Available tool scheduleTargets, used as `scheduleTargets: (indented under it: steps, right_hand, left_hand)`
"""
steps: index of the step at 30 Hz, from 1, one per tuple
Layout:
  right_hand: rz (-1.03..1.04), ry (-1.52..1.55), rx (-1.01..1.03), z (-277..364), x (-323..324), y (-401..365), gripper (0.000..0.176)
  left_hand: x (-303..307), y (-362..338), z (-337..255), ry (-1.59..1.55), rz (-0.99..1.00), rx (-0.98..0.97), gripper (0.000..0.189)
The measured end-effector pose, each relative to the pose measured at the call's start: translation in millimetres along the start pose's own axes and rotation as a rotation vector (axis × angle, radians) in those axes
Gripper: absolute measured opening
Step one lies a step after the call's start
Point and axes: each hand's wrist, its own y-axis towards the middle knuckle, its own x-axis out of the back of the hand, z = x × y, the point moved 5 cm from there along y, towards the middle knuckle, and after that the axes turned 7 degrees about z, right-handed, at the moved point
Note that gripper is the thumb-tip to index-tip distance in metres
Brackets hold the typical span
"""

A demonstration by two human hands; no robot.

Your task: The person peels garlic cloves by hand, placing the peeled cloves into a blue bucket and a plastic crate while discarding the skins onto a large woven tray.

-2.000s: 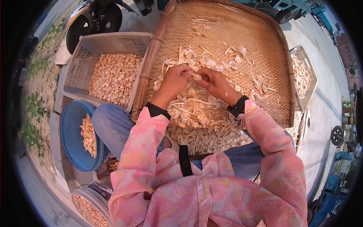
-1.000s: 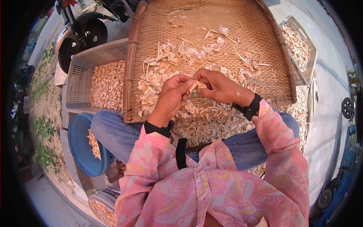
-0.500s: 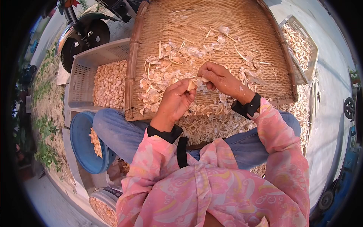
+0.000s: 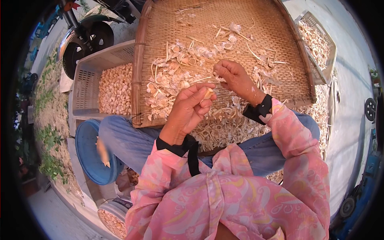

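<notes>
garlic clove at centre, gripped by left hand fingers, held clear of woven tray so husks likely drop there | right hand at 1 o'clock, fingers pinched shut, contents unclear | crate of cloves at 9 o'clock

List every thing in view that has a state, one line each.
Left hand, closed on a clove, thumb and fingers pinching it.
Right hand, fingers curled shut, apart from the other hand.
Tray, strewn with skins and stalks.
White crate, partly filled with cloves.
Blue tub, something pale inside, blurred.
White bucket, holding cloves.
</notes>
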Motion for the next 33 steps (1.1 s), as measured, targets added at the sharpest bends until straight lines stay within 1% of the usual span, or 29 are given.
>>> scheduleTargets:
  steps: [2, 3, 4, 5, 6, 7, 9, 10, 11, 12, 13, 14, 15, 16, 17, 20, 21, 23, 24, 26, 27, 29, 30, 31, 32, 33]
  right_hand:
    - [-0.055, -0.025, -0.145, -17.2, 17.4, 6.9, 0.031]
    - [-0.038, -0.03, -0.128, -21.4, 21.9, 7.7, 0.039]
    - [-0.063, 0.052, -0.134, -21.4, 20.7, 8.1, 0.041]
    - [-0.092, 0.131, -0.145, -21.9, 17.7, 6.6, 0.042]
    - [-0.12, 0.208, -0.153, -21.7, 16.4, 5.8, 0.044]
    - [-0.075, 0.286, -0.201, -20.4, 12.8, 5.6, 0.051]
    - [-0.051, 0.427, -0.184, -20.2, 4.3, 8.9, 0.054]
    - [-0.033, 0.496, -0.175, -19.6, -0.9, 11.1, 0.056]
    - [-0.003, 0.518, -0.172, -19.4, -7.5, 11.6, 0.058]
    - [0.03, 0.538, -0.17, -18.8, -14.0, 12.5, 0.06]
    - [0.062, 0.555, -0.164, -17.2, -19.4, 13.3, 0.063]
    - [0.101, 0.546, -0.159, -16.2, -25.9, 11.4, 0.064]
    - [0.147, 0.533, -0.154, -14.8, -33.4, 8.9, 0.065]
    - [0.196, 0.517, -0.146, -12.0, -40.6, 7.5, 0.066]
    - [0.157, 0.446, -0.173, -11.8, -44.0, 4.5, 0.062]
    - [0.288, 0.502, -0.147, -9.9, -48.4, -1.3, 0.059]
    - [0.29, 0.52, -0.162, -10.3, -50.5, -1.4, 0.055]
    - [0.323, 0.481, -0.118, -14.5, -49.1, 3.5, 0.054]
    - [0.338, 0.461, -0.097, -13.6, -50.2, 4.6, 0.054]
    - [0.298, 0.447, -0.12, -11.1, -53.0, 4.9, 0.053]
    - [0.281, 0.435, -0.134, -8.7, -55.3, 5.3, 0.053]
    - [0.313, 0.448, -0.123, -14.3, -58.5, 8.0, 0.054]
    - [0.325, 0.457, -0.117, -15.9, -60.0, 8.9, 0.055]
    - [0.306, 0.464, -0.156, -14.5, -63.2, 8.0, 0.051]
    - [0.308, 0.267, -0.156, -7.1, -62.6, 7.8, 0.049]
    - [0.313, 0.07, -0.154, 2.8, -62.3, 8.5, 0.047]
  left_hand:
    - [-1.3, -10.5, -26.2, 0.029, -0.053, -0.104, 0.029]
    - [1.8, -17.8, -42.9, 0.042, -0.078, -0.158, 0.029]
    - [13.3, -27.4, -73.2, 0.181, -0.099, -0.28, 0.029]
    - [30.4, -43.1, -108.6, 0.395, -0.247, -0.389, 0.031]
    - [46.5, -61.7, -141.8, 0.734, -0.513, -0.488, 0.031]
    - [50.4, -77.0, -163.7, 1.075, -0.784, -0.579, 0.032]
    - [45.2, -79.0, -166.4, 1.431, -0.721, -0.6, 0.031]
    - [28.4, -78.8, -165.5, 1.609, -0.688, -0.608, 0.031]
    - [22.1, -67.9, -139.7, 1.439, -0.608, -0.49, 0.028]
    - [7.1, -53.1, -111.2, 1.504, -0.486, -0.463, 0.029]
    - [-6.9, -37.9, -82.6, 1.598, -0.37, -0.387, 0.031]
    - [-6.4, -22.3, -54.3, 1.662, -0.275, -0.329, 0.034]
    - [-12.2, -11.0, -35.2, 1.8, -0.211, -0.358, 0.035]
    - [-6.0, 0.4, -21.0, 1.866, -0.271, -0.34, 0.033]
    - [-0.4, 7.7, -13.7, 1.93, -0.331, -0.317, 0.032]
    - [3.5, 9.0, -12.9, 1.877, -0.377, -0.271, 0.029]
    - [6.8, 7.7, -14.2, 1.805, -0.353, -0.352, 0.028]
    - [16.2, 4.5, -18.3, 1.659, -0.292, -0.507, 0.027]
    - [13.4, 3.9, -17.7, 1.622, -0.245, -0.516, 0.027]
    - [5.1, 2.6, -17.7, 1.539, -0.161, -0.547, 0.026]
    - [2.4, 0.7, -20.1, 1.548, -0.152, -0.629, 0.023]
    - [-1.7, -3.4, -25.9, 1.56, -0.131, -0.798, 0.017]
    - [8.0, -2.5, -30.8, 1.283, -0.182, -0.673, 0.014]
    - [16.5, -5.3, -34.0, 1.005, -0.224, -0.541, 0.011]
    - [23.3, -8.6, -35.4, 0.728, -0.257, -0.406, 0.01]
    - [20.7, -14.2, -44.7, 0.591, -0.29, -0.409, 0.012]
